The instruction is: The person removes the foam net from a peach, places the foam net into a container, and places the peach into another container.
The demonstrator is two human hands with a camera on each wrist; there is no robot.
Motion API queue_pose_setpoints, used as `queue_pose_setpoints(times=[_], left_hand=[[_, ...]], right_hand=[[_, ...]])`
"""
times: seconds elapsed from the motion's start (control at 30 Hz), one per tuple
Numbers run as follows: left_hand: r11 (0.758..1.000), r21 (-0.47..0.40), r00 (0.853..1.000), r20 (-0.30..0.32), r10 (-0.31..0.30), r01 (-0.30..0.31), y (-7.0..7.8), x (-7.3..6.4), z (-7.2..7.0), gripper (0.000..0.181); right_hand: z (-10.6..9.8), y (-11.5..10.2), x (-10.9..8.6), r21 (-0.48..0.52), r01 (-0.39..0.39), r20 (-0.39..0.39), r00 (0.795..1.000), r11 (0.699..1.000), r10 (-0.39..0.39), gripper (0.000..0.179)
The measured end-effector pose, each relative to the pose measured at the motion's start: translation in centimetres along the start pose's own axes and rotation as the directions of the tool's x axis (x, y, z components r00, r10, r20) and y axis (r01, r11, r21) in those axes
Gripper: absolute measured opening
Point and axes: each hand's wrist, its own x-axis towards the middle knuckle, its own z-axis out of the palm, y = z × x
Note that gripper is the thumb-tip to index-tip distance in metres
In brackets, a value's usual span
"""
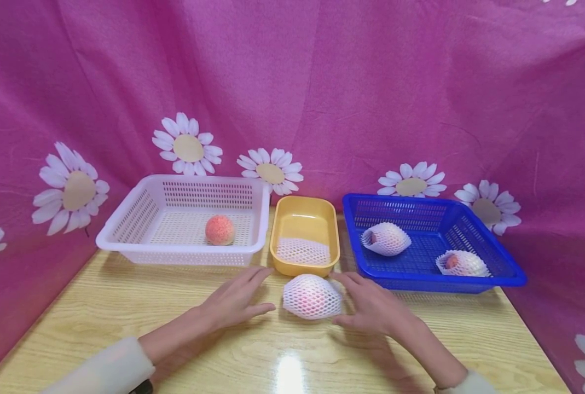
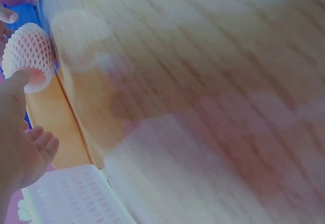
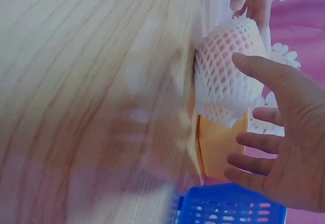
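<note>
The left hand (image 1: 234, 300) and right hand (image 1: 373, 306), fingers extended and gripping nothing, flank the netted fruit (image 1: 312, 297), which could roll away if one pushes first.

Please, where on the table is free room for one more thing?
Free tabletop: in front of the white basket, outside the left forearm; in front of the blue basket, outside the right forearm; between the forearms, nearer the camera than the netted fruit. Crowded: around that fruit, with the yellow tub behind, the left grip and right grip at its sides.
</note>
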Motion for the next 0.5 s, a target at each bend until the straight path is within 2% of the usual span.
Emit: queue_pose_setpoints(times=[0.27,0.5], left_hand=[[1.0,-0.019,0.999,0.028,-0.021,0.022,0.6,0.4,0.4,0.075],[1.0,-0.028,1.0,0.027,0.009,-0.008,0.8,0.7,0.9,0.075]], right_hand=[[0.4,-0.7,0.9,0.022,0.04,-0.005,0.999,0.999,-0.04,0.088],[0.7,-1.6,1.9,0.064,0.043,0.024,0.999,0.997,-0.044,0.092]])
